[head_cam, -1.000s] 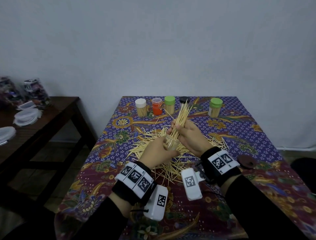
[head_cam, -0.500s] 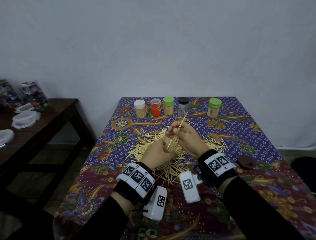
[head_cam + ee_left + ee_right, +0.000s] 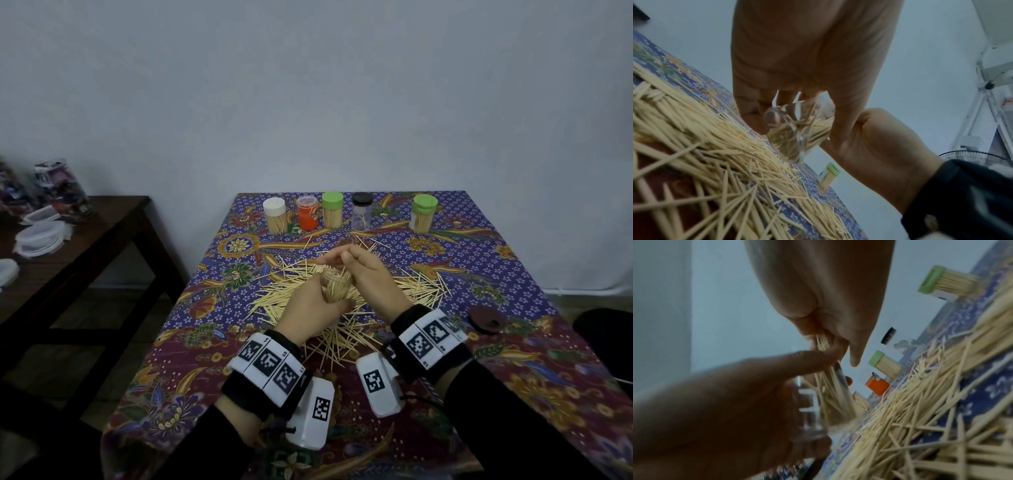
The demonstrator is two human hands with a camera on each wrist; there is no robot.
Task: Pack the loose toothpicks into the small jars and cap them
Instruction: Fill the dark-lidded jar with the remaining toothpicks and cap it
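Two hands are seen close together above the middle of the bench [image 3: 513,240], which is covered by a patterned cloth. A small clear jar [image 3: 335,286], uncapped and partly filled with toothpicks, is gripped by the left hand [image 3: 310,313], whose fingers are curled round its wall; the jar is held just above the pile. A thin bunch of toothpicks [image 3: 823,342] is pinched between the thumb and fingertips of the right hand [image 3: 371,279], directly over the jar's open mouth, and its lower ends are seen inside the jar in the right wrist view. Loose toothpicks [image 3: 414,286] are spread in a wide heap on the cloth under and around both hands. Five capped jars are lined up along the far edge: a white-capped jar [image 3: 274,216], an orange jar [image 3: 307,213], a green-capped jar [image 3: 332,210], a black-capped jar [image 3: 361,211] that is nearly empty, and, set apart to the right, a second green-capped jar [image 3: 423,214]. A brown round lid [image 3: 484,320] is seen lying on the cloth beside the right wrist. A dark side table [image 3: 85,246] with plastic containers is seen at the left.
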